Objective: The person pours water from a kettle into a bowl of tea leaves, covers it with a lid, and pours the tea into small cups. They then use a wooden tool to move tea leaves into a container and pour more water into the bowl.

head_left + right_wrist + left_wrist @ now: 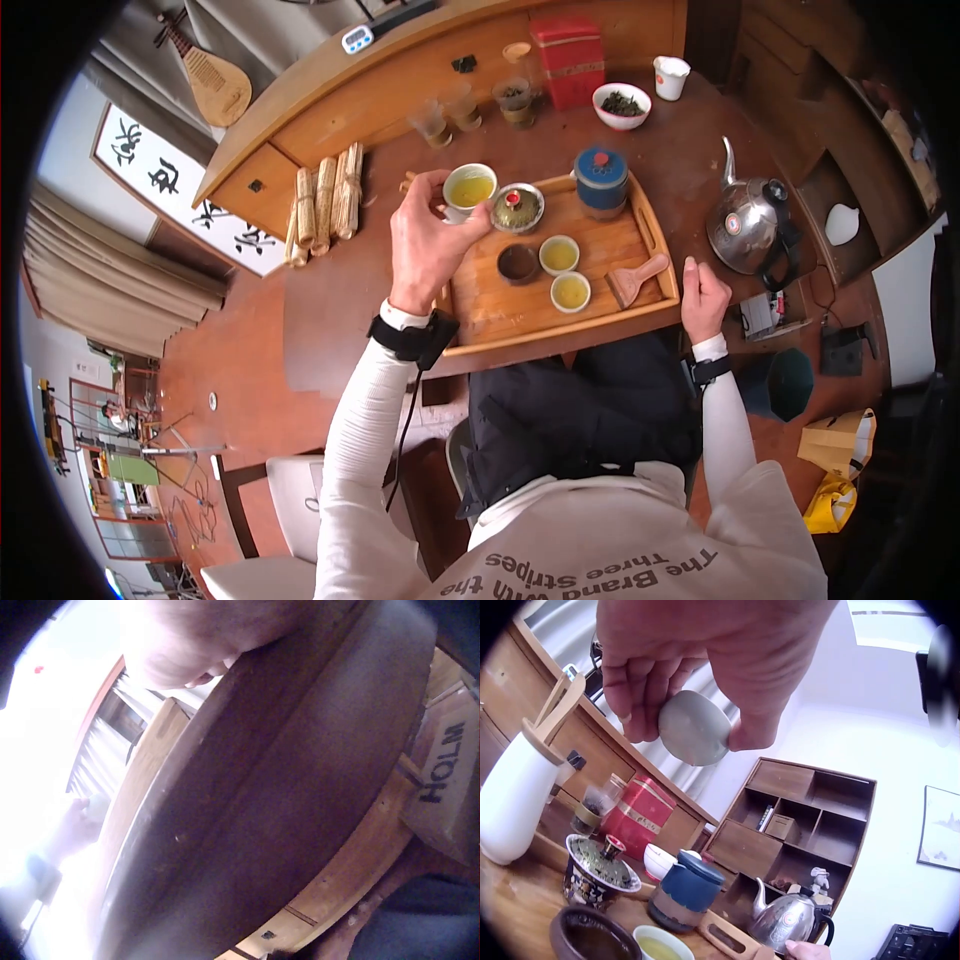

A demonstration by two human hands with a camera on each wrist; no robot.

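Observation:
My left hand [428, 225] holds a small white teacup [470, 188] of yellow-green tea between thumb and fingers. It is raised by the back left corner of a wooden tea tray [480, 325]. In the left wrist view the pale underside of the cup shows. Just right of it on the tray stands a lidded gaiwan [517, 208]. Two more tea-filled cups [559, 255], a dark brown cup [518, 264], a blue lidded pot [600, 180] and a wooden-handled brush [635, 281] share the tray. My right hand [705, 297], loosely curled and holding nothing, rests at the table edge right of the tray.
A steel kettle [748, 225] stands on the right. Along the back are a bowl of tea leaves [621, 106], a red box [568, 62], a white cup [671, 77] and several glasses [430, 124]. Rolled bamboo mats [325, 203] lie at left. A white vase [516, 799] holds wooden tools.

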